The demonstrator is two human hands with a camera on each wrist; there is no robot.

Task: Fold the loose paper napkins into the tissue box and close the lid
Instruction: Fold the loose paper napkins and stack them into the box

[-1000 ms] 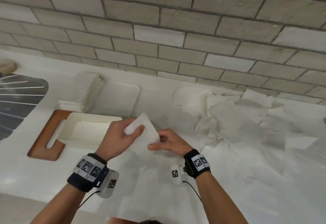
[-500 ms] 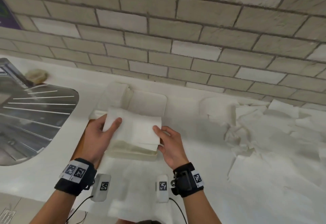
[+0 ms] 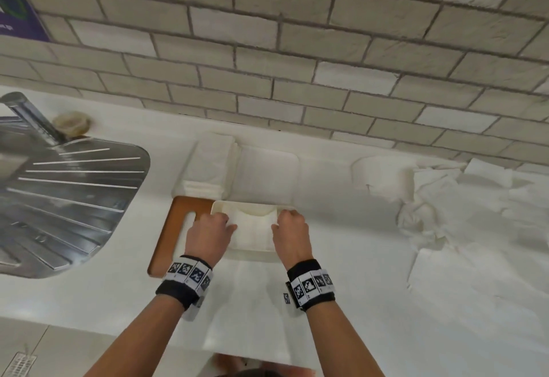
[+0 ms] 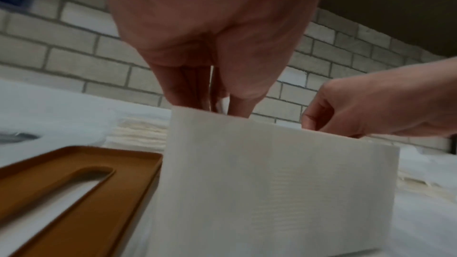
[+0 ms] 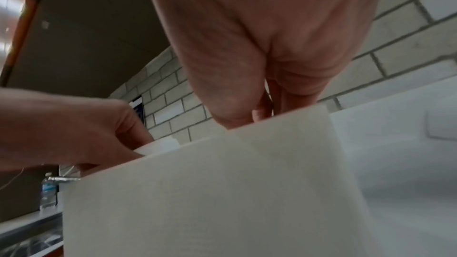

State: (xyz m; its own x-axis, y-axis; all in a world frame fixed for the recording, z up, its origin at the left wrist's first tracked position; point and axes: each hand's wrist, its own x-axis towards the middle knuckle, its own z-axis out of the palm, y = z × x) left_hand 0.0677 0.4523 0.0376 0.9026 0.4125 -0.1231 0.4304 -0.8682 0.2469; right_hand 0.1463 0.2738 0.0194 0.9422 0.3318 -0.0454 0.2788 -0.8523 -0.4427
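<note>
Between both hands (image 3: 208, 235) (image 3: 292, 235), folded napkins (image 3: 252, 228) sit inside the tissue box (image 3: 255, 206).

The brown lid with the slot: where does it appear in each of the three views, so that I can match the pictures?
Head: the brown lid lies flat on the counter, left of the white box and partly under the left hand.
Left wrist: lower left corner, slot visible, touching the box's left wall.
Right wrist: not clearly in view.
Shared landmark: the white box, with both hands reaching into it.
</note>
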